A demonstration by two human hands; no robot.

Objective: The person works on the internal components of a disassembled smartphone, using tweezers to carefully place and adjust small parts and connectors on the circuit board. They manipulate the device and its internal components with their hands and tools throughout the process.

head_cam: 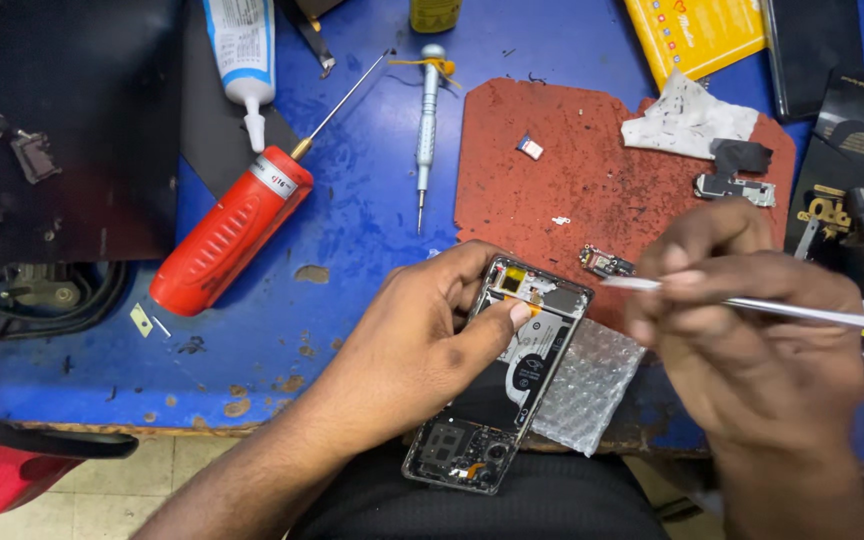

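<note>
An opened smartphone with its back cover off lies slanted over the table's front edge, its boards and a white coil showing. My left hand grips it from the left, thumb pressed on an orange flex part near its upper end. My right hand hovers to the right of the phone, pinching a pair of silver tweezers whose tip points left toward the phone's upper end.
A rust-red mat holds small parts, a crumpled tissue and a metal bracket. A red-handled screwdriver, a thin silver screwdriver, a glue tube and bubble wrap lie on the blue table.
</note>
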